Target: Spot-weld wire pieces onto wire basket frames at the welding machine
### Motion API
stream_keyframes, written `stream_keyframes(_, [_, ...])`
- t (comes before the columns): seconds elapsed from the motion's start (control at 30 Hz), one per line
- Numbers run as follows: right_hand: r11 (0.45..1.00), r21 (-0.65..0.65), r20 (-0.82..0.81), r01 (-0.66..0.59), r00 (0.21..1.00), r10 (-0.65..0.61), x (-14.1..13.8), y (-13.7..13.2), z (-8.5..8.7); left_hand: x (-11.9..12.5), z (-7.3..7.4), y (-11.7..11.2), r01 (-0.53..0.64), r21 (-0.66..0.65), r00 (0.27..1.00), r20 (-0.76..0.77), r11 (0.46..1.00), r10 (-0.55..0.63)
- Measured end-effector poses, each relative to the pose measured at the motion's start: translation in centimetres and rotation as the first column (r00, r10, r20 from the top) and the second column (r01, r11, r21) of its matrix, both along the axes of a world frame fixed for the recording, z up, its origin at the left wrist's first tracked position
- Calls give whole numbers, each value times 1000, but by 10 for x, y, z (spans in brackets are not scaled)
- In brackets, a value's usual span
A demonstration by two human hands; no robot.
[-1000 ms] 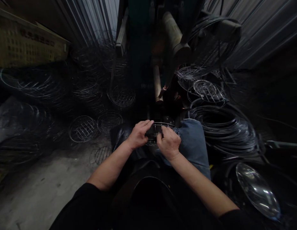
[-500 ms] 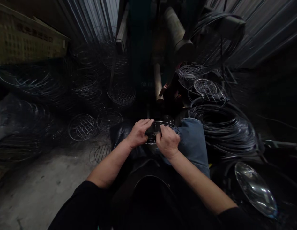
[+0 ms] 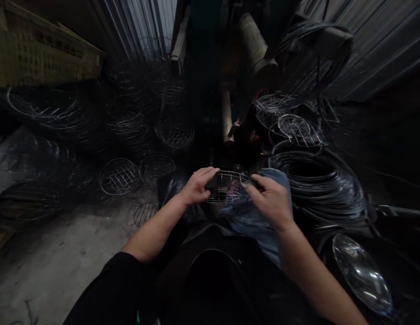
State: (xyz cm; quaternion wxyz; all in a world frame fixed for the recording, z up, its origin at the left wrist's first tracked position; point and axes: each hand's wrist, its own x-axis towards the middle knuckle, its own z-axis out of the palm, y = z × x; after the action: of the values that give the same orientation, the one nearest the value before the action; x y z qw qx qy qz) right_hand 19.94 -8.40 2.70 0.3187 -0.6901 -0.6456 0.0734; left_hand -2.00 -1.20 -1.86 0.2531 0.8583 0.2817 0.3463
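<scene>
A round, shallow wire basket [image 3: 226, 198] of thin metal rods is in front of my knees. My left hand [image 3: 197, 186] grips the left side of its rim, thumb below and fingers above. My right hand [image 3: 272, 198] is by the right side of the basket, thumb and fingers stretched apart and slightly blurred. Whether its fingertips touch the rim cannot be made out. Below the basket, blue cloth [image 3: 243, 221] covers my right leg.
A dark machine with metal bars [image 3: 227, 117] stands ahead. Stacked wire racks [image 3: 126, 122] and loose round racks [image 3: 119, 176] are at left. Wire coils [image 3: 318, 185] lie at right, near a shiny metal dish [image 3: 362, 273]. A yellow crate [image 3: 57, 54] sits at upper left.
My right hand has moved right from the middle of the basket to its right side, and its curled fingers have spread. My left hand keeps its hold on the rim.
</scene>
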Motion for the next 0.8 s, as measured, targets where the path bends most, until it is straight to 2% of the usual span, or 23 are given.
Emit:
stream_keyframes(0.1, [998,59,-55,28,998,-25,32,6,-2,0,5,5,13,47,1000,20,999,-14])
stream_keyframes(0.2, [995,18,-82,-96,992,98,47,17,-7,0,16,11,53,106,998,16,993,-55])
stream_keyframes(0.3, [972,-66,-254,-227,946,204,46,25,-9,-1,26,15,85,136,996,-46,987,-80])
stream_keyframes(0.4, [939,-131,-440,-316,868,231,36,27,-9,-3,28,19,76,182,991,-118,980,-55])
stream_keyframes(0.47, [933,-154,-528,-324,826,200,29,25,-11,-3,23,21,20,206,997,-81,978,-4])
stream_keyframes(0.5, [938,-161,-565,-306,808,167,26,23,-12,-3,19,21,-46,195,998,-21,980,51])
stream_keyframes(0.57, [951,-176,-622,-256,777,94,20,20,-17,0,7,20,-243,61,961,150,968,232])
stream_keyframes(0.6, [956,-181,-638,-231,767,64,18,18,-20,2,1,19,-331,-83,910,233,940,342])
stream_keyframes(0.63, [961,-184,-647,-208,761,41,17,15,-23,5,-6,16,-377,-266,844,295,887,447])
stream_keyframes(0.67, [965,-183,-651,-189,759,25,16,13,-27,9,-12,13,-362,-463,775,332,809,537])
stream_keyframes(0.73, [971,-171,-649,-169,761,18,15,7,-34,17,-22,6,-210,-771,645,352,601,678])
stream_keyframes(0.8, [974,-165,-646,-156,763,13,16,2,-41,23,-27,-1,-74,-919,519,296,387,802])
